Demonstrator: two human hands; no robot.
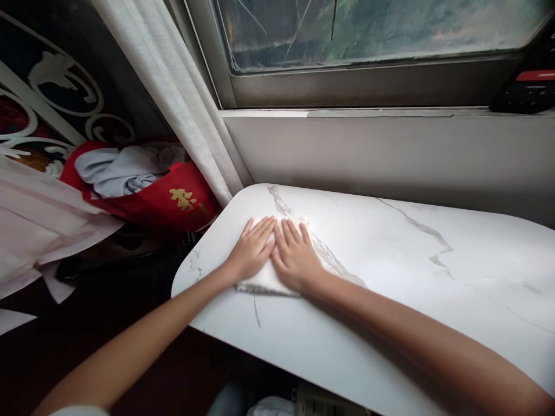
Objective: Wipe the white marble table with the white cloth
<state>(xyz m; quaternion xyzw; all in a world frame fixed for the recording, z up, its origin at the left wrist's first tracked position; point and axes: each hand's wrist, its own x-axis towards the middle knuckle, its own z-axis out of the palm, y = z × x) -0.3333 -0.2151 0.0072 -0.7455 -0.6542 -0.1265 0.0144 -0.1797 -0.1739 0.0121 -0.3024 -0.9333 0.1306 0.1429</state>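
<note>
A folded white cloth (264,281) lies flat on the white marble-patterned table (390,260), close to its rounded left end. My left hand (251,249) rests palm down on the cloth's left part, fingers stretched out and pointing away from me. Beside it, my right hand (295,254) presses flat on the cloth's right part with its fingers slightly spread. The two hands touch or nearly touch at the thumbs and index fingers. Much of the cloth is hidden beneath them.
Behind the table stand a pale wall (368,144) and a window (368,34). A black object with a red stripe (526,86) sits on the sill at right. At left are a white curtain (173,86), a red bag (186,196) of clothes and pink fabric (47,225).
</note>
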